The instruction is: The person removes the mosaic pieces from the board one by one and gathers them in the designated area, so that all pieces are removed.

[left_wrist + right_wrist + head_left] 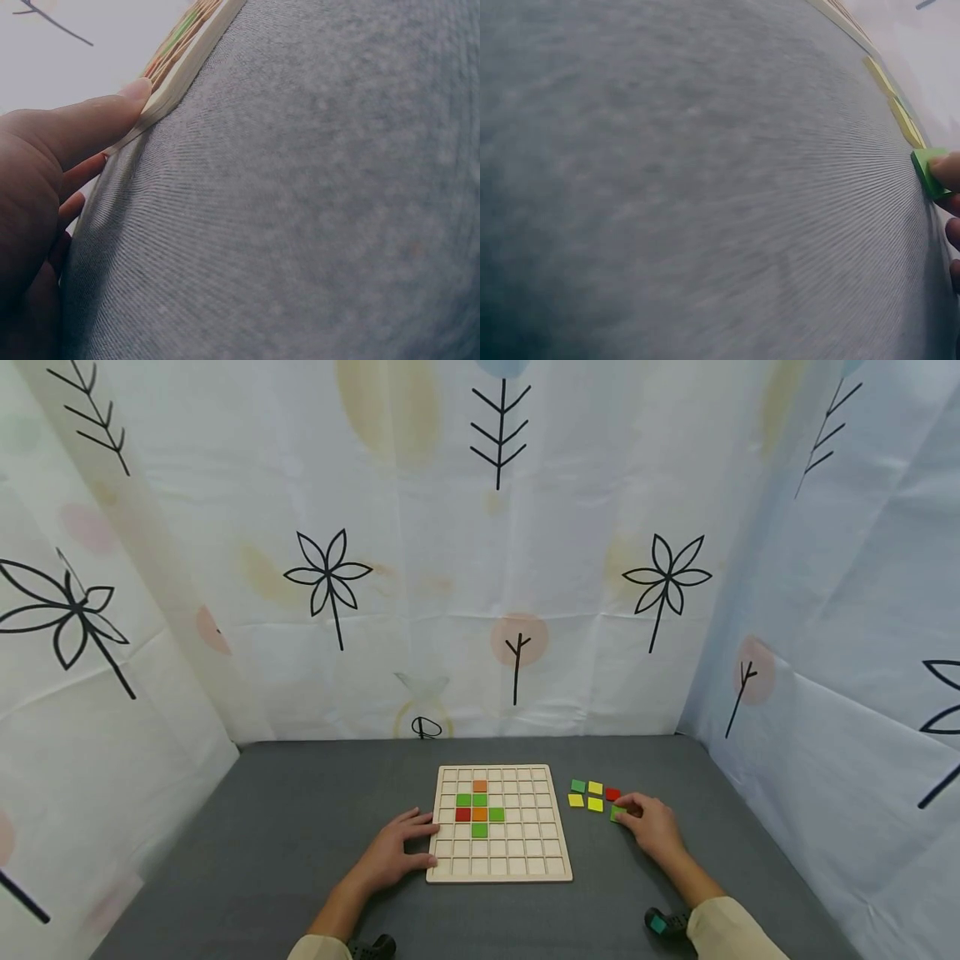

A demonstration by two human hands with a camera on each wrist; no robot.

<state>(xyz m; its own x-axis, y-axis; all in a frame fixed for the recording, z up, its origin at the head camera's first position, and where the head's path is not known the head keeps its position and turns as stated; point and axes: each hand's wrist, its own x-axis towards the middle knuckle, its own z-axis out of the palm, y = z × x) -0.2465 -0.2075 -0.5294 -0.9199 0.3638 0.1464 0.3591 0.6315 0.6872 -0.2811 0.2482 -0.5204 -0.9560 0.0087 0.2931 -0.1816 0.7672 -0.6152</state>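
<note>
A square wooden grid board (525, 843) lies on the grey table. Orange, green and red square tiles sit in several of its cells, left of the middle. My left hand (386, 856) rests against the board's left edge with fingers mostly straight; in the left wrist view its thumb (112, 120) touches the rim near a corner. Right of the board, my right hand (654, 827) pinches a green tile (924, 172) between thumb and fingers, at the table surface. Beside it lie loose tiles: a green tile (577, 785), a red tile (612, 794) and several yellow tiles (595, 805).
The grey cloth-covered table (300, 827) reaches back to a white patterned curtain (420, 635), which also hangs along both sides. Dark devices are strapped at both wrists, the right device (662, 923) showing a teal patch.
</note>
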